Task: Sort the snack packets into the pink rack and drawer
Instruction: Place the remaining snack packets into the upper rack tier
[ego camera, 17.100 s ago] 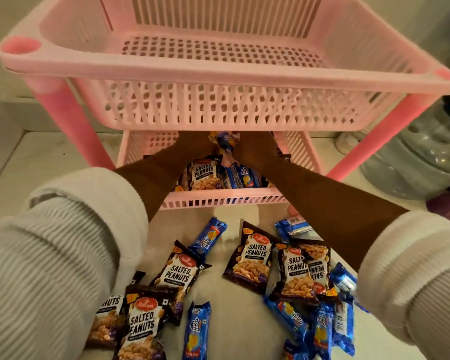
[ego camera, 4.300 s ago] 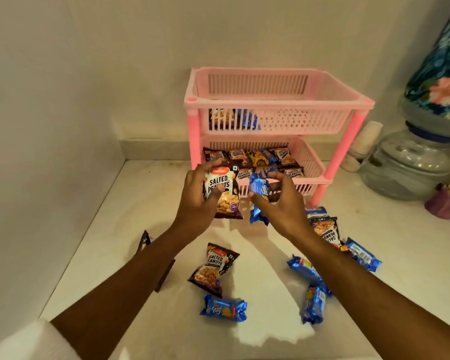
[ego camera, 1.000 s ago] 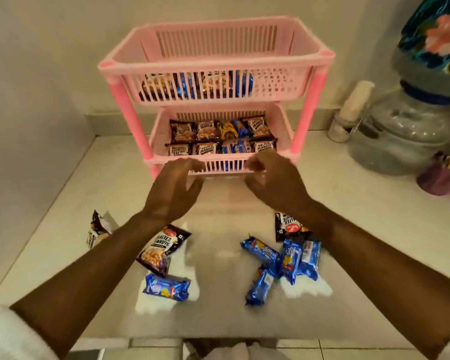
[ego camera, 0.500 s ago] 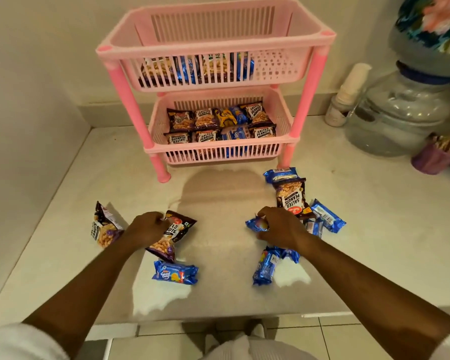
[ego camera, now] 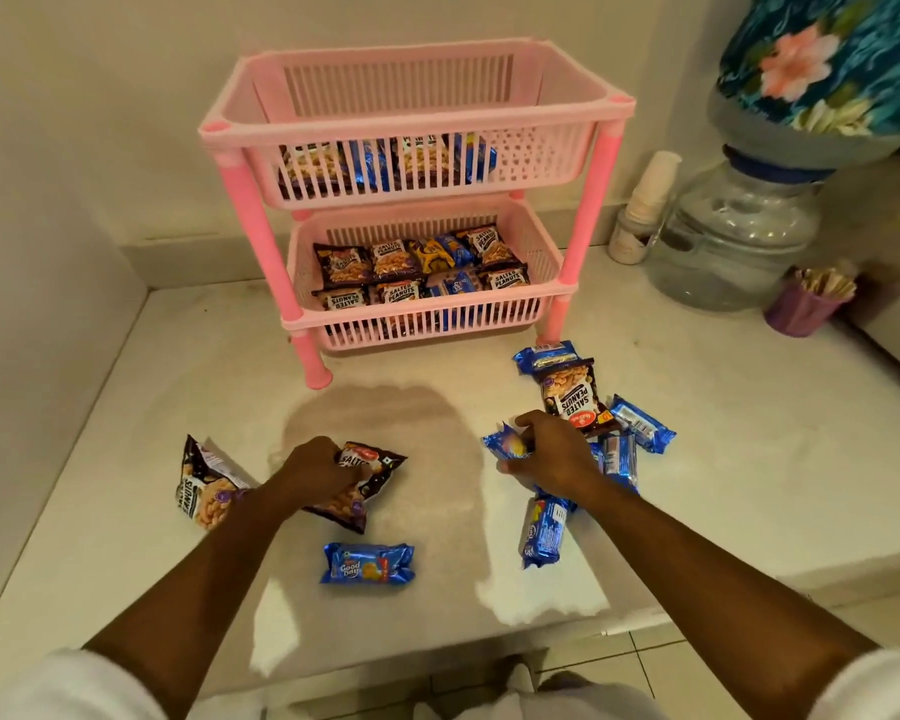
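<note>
The two-tier pink rack (ego camera: 240, 179) stands at the back of the white counter, with peanut and biscuit packets in both baskets. My left hand (ego camera: 313, 467) is closed on a dark salted peanuts packet (ego camera: 367, 478) lying on the counter. My right hand (ego camera: 554, 452) grips a blue biscuit packet (ego camera: 505, 441) at the edge of a pile of blue packets (ego camera: 622, 454). Loose on the counter lie another peanuts packet (ego camera: 204, 485) at the left, a blue Good Day packet (ego camera: 367, 563) in front, a blue packet (ego camera: 544, 532) under my right wrist and a peanuts packet (ego camera: 575, 394) beyond my right hand.
A clear water dispenser (ego camera: 733, 236) with a floral-covered bottle stands at the right. A small white bottle (ego camera: 642, 205) is beside it, and a purple cup (ego camera: 801, 309) of sticks sits further right. Walls close the left and back. The counter's front edge (ego camera: 437, 646) is near me.
My hands came back from the rack's lower basket down to the counter. The left one closed on the peanuts packet and the right one on a blue biscuit packet.
</note>
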Available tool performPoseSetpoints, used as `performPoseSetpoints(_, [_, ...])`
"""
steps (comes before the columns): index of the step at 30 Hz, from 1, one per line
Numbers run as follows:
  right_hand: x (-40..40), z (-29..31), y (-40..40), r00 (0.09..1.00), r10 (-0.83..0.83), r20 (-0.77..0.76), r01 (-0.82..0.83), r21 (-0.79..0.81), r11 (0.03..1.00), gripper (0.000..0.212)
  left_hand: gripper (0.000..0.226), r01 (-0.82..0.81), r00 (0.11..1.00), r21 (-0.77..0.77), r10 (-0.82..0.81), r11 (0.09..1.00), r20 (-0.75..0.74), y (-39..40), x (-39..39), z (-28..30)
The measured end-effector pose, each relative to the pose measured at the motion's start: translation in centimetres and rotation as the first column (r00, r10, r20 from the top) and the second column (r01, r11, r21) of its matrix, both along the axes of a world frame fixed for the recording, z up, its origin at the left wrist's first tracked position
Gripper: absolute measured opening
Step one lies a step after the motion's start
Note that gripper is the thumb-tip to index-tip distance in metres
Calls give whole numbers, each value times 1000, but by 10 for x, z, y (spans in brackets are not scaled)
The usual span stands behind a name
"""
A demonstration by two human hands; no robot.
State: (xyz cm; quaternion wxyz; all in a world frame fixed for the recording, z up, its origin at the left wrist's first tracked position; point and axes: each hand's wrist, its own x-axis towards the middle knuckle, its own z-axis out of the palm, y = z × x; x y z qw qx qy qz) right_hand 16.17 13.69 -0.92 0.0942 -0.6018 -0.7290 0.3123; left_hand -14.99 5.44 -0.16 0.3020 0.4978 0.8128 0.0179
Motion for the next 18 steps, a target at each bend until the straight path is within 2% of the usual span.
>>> performPoseSetpoints(4, [1,2,-5,993,-45,-106,49,42,998,79,55,-94,966,83,71,992,247,0,9,3])
performPoseSetpoints(9, [2,27,4,966,-102,-238,131,110,985,64,55,-204,903,188,110,961,416,10,37,42])
performPoseSetpoints(15, [17,86,31,909,-79,-410,167,183,969,56,59,-235,769,419,-95,877,632,30,93,115])
performPoseSetpoints(18, [29,127,45,865,-7,-501,159,261,952,60,67,-233,752,548,-209,803,626,45,125,151])
